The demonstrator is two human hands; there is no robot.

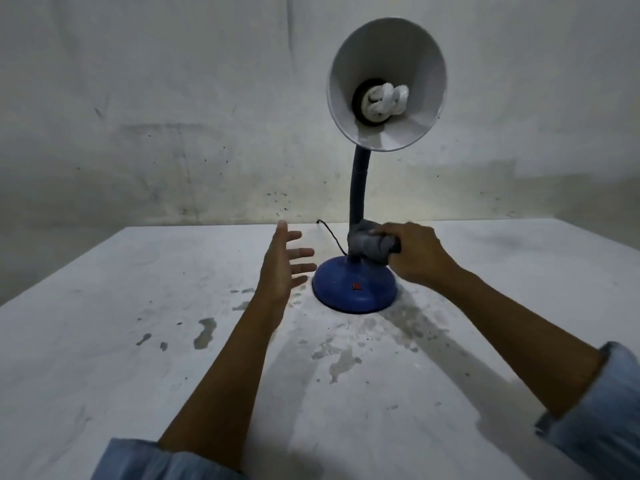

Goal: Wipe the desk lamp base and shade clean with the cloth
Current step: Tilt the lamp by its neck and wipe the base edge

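Note:
A desk lamp stands on the table's far middle: a round blue base [353, 289] with a small red switch, a dark flexible neck [358, 188], and a white shade [408, 50] facing me with a spiral bulb inside. My right hand [415, 254] grips a grey cloth [369, 244] wrapped around the bottom of the neck, just above the base. My left hand [282, 261] hovers with fingers spread just left of the base, not touching it.
The white table [138, 341] is stained with grey patches near the lamp. A black cord [332, 237] runs from the base back toward the speckled wall. The table's back edge lies right behind the lamp.

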